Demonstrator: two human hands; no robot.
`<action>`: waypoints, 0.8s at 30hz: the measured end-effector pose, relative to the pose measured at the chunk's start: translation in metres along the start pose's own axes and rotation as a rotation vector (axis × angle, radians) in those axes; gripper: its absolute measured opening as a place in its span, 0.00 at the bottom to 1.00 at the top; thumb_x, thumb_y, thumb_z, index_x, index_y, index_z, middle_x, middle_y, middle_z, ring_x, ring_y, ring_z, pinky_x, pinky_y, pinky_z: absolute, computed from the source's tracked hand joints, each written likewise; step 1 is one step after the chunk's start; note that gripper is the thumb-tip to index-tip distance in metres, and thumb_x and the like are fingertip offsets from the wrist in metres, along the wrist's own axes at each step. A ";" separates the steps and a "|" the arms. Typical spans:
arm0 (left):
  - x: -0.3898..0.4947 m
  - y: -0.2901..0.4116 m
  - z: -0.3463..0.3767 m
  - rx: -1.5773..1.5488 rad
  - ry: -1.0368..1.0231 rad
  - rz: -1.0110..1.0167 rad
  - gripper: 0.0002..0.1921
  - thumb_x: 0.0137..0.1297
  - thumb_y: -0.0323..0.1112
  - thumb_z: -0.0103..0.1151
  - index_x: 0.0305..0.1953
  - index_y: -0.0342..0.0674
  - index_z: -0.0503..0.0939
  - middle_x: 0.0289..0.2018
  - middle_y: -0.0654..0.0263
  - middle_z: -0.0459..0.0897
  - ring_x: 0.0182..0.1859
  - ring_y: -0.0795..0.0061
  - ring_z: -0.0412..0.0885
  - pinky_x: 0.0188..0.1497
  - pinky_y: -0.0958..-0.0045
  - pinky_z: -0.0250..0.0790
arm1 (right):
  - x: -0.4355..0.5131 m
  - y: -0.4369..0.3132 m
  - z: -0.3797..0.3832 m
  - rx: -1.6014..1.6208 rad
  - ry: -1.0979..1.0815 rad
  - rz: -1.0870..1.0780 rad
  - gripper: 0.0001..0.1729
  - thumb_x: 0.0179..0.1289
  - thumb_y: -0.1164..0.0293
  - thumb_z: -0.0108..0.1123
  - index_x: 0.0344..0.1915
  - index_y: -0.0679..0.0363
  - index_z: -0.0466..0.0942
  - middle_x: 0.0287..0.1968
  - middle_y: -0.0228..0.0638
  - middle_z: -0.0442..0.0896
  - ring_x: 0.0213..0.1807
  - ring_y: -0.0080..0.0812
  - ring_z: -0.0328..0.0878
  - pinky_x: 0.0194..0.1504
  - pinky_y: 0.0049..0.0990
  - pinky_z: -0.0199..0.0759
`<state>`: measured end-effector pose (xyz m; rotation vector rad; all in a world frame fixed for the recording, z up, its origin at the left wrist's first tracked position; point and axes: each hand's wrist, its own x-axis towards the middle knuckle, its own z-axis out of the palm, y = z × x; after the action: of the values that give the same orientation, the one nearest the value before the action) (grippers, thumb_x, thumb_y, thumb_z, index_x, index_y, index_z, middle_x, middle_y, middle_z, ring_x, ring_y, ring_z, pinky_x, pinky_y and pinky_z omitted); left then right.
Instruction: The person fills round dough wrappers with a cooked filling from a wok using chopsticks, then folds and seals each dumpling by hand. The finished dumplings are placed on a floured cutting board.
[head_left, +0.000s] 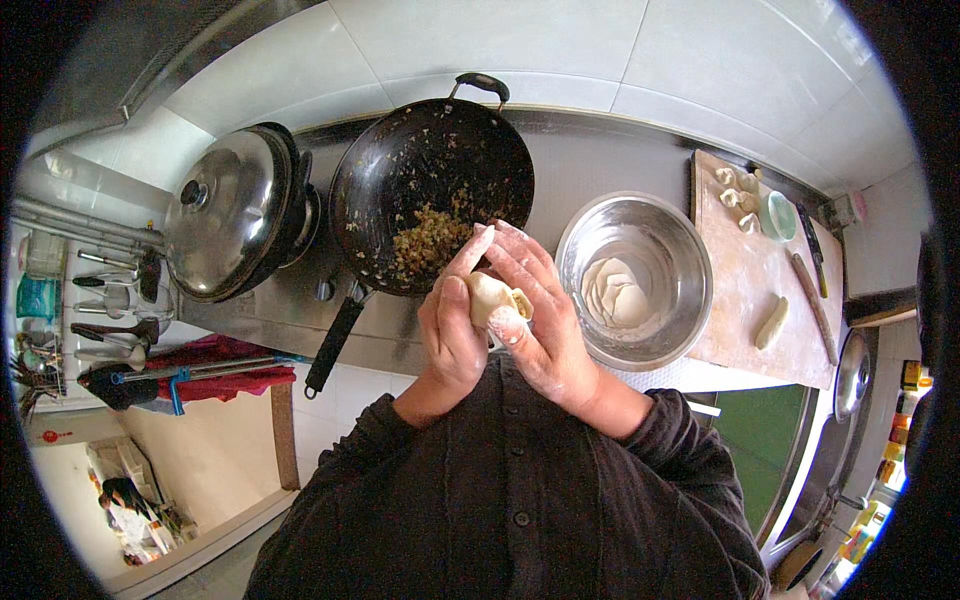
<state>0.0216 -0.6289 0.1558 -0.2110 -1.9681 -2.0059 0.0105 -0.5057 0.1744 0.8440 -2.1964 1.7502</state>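
Between my floury hands is a dough dumpling (491, 296), partly folded, with filling showing at its right end. My left hand (454, 330) cups its left side, the thumb upright against the dough. My right hand (544, 330) holds the other side, thumb pressed near the opening. Just beyond my fingers, a black wok (375, 172) contains chopped filling (431, 240); crumbs cling to its walls. To the right stands a steel bowl (679, 300) holding several thin round dough wrappers (615, 292). My fingers hide part of the wok's near rim.
The wok's long black handle (334, 349) juts toward me. A lidded pan (225, 217) stands left. At right, a floured board (727, 277) bears dough pieces (739, 195), a dough roll (772, 322), a rolling pin (814, 307), a knife (810, 236) and a green cup (778, 217).
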 end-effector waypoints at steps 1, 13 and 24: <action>0.000 0.000 0.001 -0.025 0.002 0.006 0.27 0.73 0.43 0.26 0.56 0.24 0.68 0.56 0.47 0.72 0.59 0.61 0.71 0.61 0.68 0.60 | 0.001 -0.003 0.000 -0.046 0.013 -0.010 0.32 0.62 0.58 0.54 0.59 0.68 0.65 0.61 0.51 0.65 0.66 0.53 0.56 0.65 0.44 0.50; -0.003 0.008 0.004 -0.036 -0.046 0.060 0.37 0.70 0.54 0.25 0.65 0.23 0.51 0.66 0.51 0.57 0.67 0.64 0.56 0.67 0.69 0.48 | 0.007 -0.016 -0.010 -0.424 -0.056 -0.123 0.23 0.60 0.67 0.52 0.55 0.63 0.72 0.64 0.43 0.67 0.70 0.50 0.52 0.67 0.57 0.36; -0.007 0.004 0.008 -0.258 -0.136 0.074 0.20 0.74 0.41 0.36 0.34 0.33 0.74 0.26 0.63 0.78 0.27 0.79 0.74 0.31 0.78 0.65 | 0.022 0.006 -0.018 -0.047 -0.130 -0.191 0.44 0.56 0.44 0.55 0.62 0.65 0.63 0.67 0.51 0.58 0.70 0.57 0.47 0.67 0.49 0.44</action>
<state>0.0290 -0.6202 0.1577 -0.4851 -1.7429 -2.2447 -0.0137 -0.4949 0.1853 1.1444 -2.1446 1.5891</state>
